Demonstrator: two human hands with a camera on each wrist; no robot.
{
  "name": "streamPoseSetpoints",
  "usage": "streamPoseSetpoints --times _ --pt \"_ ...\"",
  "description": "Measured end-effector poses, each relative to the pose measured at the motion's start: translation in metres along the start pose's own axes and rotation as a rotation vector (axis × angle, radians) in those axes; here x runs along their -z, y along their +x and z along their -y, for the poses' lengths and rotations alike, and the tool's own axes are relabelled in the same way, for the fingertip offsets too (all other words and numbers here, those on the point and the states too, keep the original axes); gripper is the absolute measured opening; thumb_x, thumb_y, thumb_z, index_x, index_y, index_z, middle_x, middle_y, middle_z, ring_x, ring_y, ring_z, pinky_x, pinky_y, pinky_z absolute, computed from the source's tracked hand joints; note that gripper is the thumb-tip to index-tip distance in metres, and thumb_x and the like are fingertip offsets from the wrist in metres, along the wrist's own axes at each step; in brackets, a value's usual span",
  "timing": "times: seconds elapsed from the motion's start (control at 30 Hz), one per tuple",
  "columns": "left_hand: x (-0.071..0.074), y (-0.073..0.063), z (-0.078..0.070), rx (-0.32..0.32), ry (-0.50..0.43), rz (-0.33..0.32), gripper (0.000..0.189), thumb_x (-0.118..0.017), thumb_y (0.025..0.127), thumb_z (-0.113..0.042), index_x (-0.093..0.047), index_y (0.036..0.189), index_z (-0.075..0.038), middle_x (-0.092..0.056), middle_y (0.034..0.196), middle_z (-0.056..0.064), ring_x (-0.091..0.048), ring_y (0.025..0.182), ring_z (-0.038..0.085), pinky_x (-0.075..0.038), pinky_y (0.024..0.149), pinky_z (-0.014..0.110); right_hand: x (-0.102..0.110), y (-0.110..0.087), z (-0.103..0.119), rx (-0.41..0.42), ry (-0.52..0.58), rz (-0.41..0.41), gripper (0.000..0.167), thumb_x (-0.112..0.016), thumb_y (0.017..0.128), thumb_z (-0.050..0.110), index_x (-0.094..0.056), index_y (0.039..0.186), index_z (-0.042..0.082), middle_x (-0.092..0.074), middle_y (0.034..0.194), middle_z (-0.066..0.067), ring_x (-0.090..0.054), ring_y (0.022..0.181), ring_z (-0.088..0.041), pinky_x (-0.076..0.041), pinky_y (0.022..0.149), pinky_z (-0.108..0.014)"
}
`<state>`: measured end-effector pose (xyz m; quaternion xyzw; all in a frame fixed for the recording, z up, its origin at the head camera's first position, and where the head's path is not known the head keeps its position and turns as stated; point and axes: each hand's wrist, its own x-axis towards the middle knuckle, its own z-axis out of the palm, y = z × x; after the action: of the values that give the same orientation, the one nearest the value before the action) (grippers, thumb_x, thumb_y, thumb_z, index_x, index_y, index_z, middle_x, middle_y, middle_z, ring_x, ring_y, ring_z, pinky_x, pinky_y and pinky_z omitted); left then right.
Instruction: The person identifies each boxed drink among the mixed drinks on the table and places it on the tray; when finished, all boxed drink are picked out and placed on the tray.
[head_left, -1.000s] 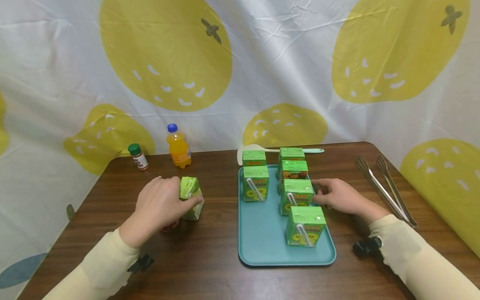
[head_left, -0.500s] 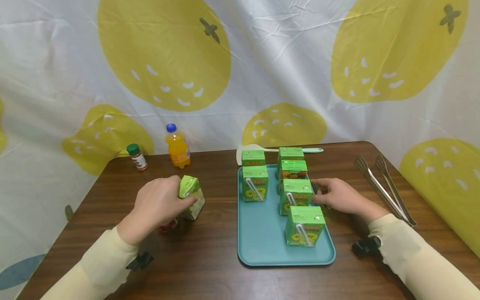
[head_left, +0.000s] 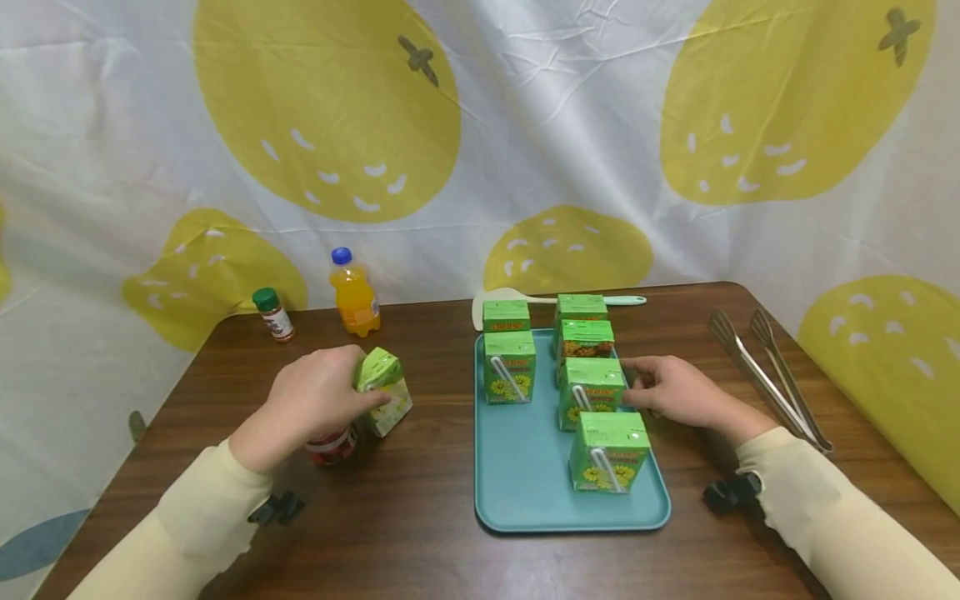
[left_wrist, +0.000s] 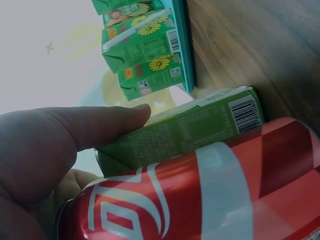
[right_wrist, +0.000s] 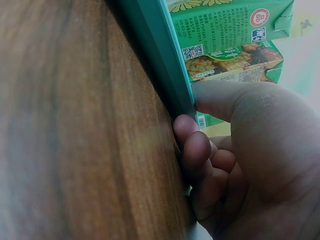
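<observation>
My left hand (head_left: 318, 390) grips a small green drink carton (head_left: 392, 404) on the left of the table, its thumb along one side. The carton leans over to the right. Right beside it, partly hidden under the hand, is a red soda can (head_left: 332, 447), large in the left wrist view. My right hand (head_left: 675, 390) pinches the right rim of a teal tray (head_left: 517, 496), thumb at the rim and fingers curled against its outer side. Several green drink cartons stand upright on the tray in two columns, including a front carton (head_left: 611, 454) with a white straw.
Behind the left hand stand an orange soda bottle (head_left: 356, 300) and a green-capped spice jar (head_left: 275, 317). A pale spatula (head_left: 626, 302) lies behind the tray. Metal tongs (head_left: 780, 392) lie to the right, near the right forearm. A patterned cloth hangs behind the table.
My left hand has shifted slightly left, and the carton in it leans more. More of the red can shows beneath the hand. The right hand and tray stay in place.
</observation>
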<state>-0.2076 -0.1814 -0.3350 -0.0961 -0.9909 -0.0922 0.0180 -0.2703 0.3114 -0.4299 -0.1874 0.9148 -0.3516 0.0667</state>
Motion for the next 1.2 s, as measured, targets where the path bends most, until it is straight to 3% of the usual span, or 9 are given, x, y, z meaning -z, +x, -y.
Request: streamPoseSetpoints --times 0.6,0.9,1.2 --pt "0.006 0.009 0.004 -0.097 -0.048 0.032 0.049 -0.093 0.091 -0.040 -0.075 0.126 -0.010 -0.074 0.096 -0.001 -0.065 0.084 0.022 -0.055 0.073 0.047 0.001 0.000 0.000 -0.004 -0.003 0.001 0.073 -0.082 0.096 0.020 -0.054 0.156 -0.012 -0.066 0.077 0.001 -0.057 0.058 -0.013 -0.044 0.054 -0.030" --pt "0.007 0.012 0.009 -0.130 -0.086 0.044 0.047 -0.094 0.091 -0.036 -0.075 0.126 -0.009 -0.076 0.102 0.000 -0.068 0.089 0.022 -0.057 0.081 0.050 0.000 0.000 -0.001 -0.001 0.001 -0.006 0.074 -0.083 0.095 0.020 -0.055 0.156 -0.011 -0.066 0.076 0.002 -0.057 0.057 -0.013 -0.044 0.053 -0.030" --pt "0.007 0.013 0.016 -0.092 -0.130 0.057 0.055 -0.097 0.085 -0.050 -0.076 0.116 -0.009 -0.073 0.096 -0.001 -0.065 0.085 0.021 -0.056 0.078 0.046 0.000 0.001 -0.001 0.004 -0.007 -0.009 0.073 -0.083 0.095 0.019 -0.055 0.155 -0.011 -0.066 0.076 0.002 -0.056 0.057 -0.012 -0.044 0.054 -0.030"
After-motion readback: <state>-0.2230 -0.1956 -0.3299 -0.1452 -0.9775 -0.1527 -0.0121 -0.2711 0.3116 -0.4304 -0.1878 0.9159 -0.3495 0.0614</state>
